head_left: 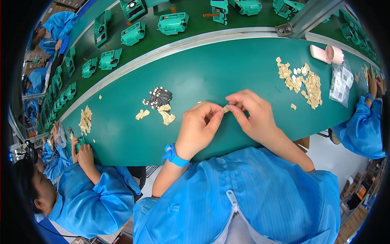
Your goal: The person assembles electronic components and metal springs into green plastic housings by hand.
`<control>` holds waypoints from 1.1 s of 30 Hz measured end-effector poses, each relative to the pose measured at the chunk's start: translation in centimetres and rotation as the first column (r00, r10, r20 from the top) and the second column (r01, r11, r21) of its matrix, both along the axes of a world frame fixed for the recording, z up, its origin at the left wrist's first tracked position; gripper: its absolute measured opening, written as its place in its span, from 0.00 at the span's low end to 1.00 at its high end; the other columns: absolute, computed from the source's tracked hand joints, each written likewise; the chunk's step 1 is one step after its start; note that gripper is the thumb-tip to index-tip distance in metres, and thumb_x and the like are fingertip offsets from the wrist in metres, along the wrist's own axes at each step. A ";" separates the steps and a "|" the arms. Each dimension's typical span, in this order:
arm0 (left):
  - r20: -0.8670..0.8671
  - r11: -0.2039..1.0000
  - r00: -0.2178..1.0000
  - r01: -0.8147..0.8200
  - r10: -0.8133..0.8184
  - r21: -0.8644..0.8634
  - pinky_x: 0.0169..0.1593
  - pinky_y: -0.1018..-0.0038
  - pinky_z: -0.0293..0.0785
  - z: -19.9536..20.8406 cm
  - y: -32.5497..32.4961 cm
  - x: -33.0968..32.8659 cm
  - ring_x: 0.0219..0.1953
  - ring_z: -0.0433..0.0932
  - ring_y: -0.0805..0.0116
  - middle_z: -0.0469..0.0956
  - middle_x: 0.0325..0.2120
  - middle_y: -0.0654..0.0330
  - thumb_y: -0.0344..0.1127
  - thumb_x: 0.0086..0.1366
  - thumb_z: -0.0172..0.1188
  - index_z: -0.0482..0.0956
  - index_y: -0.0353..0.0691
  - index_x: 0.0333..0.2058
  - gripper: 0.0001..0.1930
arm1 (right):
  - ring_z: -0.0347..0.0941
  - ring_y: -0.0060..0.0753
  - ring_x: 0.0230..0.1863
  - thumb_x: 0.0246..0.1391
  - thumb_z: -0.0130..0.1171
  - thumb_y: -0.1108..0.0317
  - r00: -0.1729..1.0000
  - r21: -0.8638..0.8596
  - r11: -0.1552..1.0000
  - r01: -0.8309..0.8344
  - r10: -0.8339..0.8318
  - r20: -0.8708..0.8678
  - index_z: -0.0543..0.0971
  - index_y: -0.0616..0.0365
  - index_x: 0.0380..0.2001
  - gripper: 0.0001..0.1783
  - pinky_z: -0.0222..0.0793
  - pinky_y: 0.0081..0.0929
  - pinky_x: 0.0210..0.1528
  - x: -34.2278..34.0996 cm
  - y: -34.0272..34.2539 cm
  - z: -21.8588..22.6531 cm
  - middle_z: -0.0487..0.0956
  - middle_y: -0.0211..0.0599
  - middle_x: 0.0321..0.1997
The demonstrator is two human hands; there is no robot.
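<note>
Overhead, green worktable (211, 77) beside conveyor belt (122, 44), tan scraps (304, 83) scattered.

Honestly can't make out much of the tan piece (225, 108), it's tiny and mostly buried between the fingertips of the left hand (199, 128) and right hand (254, 116). The small dark parts (158, 97) on the bench (203, 77) are too small to tell apart. The fisheye rim cuts off the green housings (248, 6) up top.
</note>
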State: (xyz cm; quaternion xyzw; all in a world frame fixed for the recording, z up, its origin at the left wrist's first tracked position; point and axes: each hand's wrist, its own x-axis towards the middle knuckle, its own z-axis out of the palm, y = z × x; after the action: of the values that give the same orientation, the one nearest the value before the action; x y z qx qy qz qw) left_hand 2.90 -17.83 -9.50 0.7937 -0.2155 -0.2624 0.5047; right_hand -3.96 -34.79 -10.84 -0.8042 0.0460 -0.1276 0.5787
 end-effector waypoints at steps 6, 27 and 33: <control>-0.281 0.991 0.959 -0.068 0.032 -0.118 0.26 0.80 0.69 0.5 -0.9 -0.9 0.24 0.74 0.78 0.77 0.27 0.61 0.29 0.66 0.57 0.78 0.32 0.35 0.06 | 0.75 0.35 0.26 0.45 0.66 0.74 0.964 -0.457 0.889 0.029 0.096 0.247 0.79 0.59 0.32 0.09 0.71 0.29 0.27 -1.4 -0.9 0.3 0.76 0.34 0.30; 0.114 0.980 0.974 0.189 -0.194 0.055 0.25 0.76 0.69 0.2 -6.5 -2.7 0.22 0.74 0.70 0.75 0.24 0.58 0.27 0.63 0.59 0.78 0.32 0.33 0.03 | 0.72 0.29 0.20 0.36 0.65 0.76 0.963 -0.385 0.916 0.113 -0.005 0.271 0.79 0.60 0.28 0.11 0.69 0.26 0.21 -5.0 -5.4 -1.9 0.74 0.32 0.24; 0.097 0.969 0.965 0.237 -0.243 0.065 0.24 0.81 0.70 0.1 -7.3 -2.8 0.23 0.76 0.77 0.75 0.25 0.62 0.29 0.66 0.58 0.78 0.32 0.34 0.05 | 0.72 0.30 0.19 0.37 0.64 0.77 0.980 -0.313 0.943 0.111 -0.053 0.191 0.79 0.59 0.26 0.09 0.68 0.25 0.20 -5.7 -6.2 -1.9 0.74 0.31 0.21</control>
State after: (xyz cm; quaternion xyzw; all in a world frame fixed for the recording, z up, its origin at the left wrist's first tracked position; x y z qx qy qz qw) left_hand 0.06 -25.17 -9.40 0.7876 -0.3290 -0.2853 0.4360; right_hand -9.63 -41.04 -12.74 -0.8703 0.0057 -0.2296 0.4356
